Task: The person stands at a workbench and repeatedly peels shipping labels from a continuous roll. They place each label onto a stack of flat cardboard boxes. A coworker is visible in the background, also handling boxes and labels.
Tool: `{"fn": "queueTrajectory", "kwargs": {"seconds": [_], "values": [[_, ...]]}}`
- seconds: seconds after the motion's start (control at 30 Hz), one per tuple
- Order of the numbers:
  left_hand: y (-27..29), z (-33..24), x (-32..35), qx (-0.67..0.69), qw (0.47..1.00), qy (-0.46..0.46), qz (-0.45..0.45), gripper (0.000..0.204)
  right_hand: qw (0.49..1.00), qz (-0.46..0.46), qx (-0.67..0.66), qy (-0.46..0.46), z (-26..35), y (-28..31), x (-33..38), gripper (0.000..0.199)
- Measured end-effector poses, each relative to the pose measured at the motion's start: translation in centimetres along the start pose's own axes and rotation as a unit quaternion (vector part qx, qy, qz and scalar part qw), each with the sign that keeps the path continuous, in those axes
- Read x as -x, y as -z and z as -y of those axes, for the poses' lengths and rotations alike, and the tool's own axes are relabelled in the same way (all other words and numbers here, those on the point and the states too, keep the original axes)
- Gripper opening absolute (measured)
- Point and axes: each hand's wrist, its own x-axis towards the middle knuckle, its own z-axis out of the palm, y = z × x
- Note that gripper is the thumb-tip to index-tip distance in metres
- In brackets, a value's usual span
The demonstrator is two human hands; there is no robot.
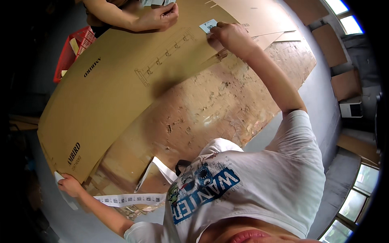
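Note:
A large flat printed cardboard sheet [109,89], brown with a line drawing of a hook rail, lies on top of a stack on the worktable. My right hand [235,38] reaches to its far right part and pinches a small white label [208,26] with a printed code, at the cardboard surface. At the near left corner of the sheet, my left hand [70,185] is closed on a white paper strip [59,177], part of which hangs below the fingers. A strip of printed labels [131,200] runs between my left forearm and my shirt.
Across the table a co-worker's hand [164,18] holds several labels [158,2]. A red plastic basket [67,58] stands at the far left. The worn wooden tabletop [198,109] shows between me and the cardboard, with a folded white strip [164,172] at its near edge. Cardboard pieces [329,44] lie at right.

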Motion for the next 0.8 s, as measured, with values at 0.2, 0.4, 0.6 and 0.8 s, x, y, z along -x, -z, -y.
{"fn": "queueTrajectory", "kwargs": {"seconds": [0.2,0.4,0.6,0.8], "values": [[-1.1,1.2,-0.7,0.006,1.000,-0.008,-0.020,0.052,0.984,0.082,0.145,0.056,1.4,0.1,-1.4,0.022],[-1.2,0.8,-0.3,-0.003,1.000,-0.004,-0.030,0.050,0.980,0.058,0.170,0.081,1.6,0.0,-1.7,0.008],[-1.7,1.1,-0.7,0.009,1.000,0.009,-0.011,0.051,0.997,-0.075,0.019,0.000,-0.9,-1.7,-1.0,0.011],[-1.1,0.7,-0.5,0.006,1.000,0.023,0.004,0.052,0.991,-0.111,-0.062,-0.045,-1.6,-2.5,-0.5,0.019]]}}
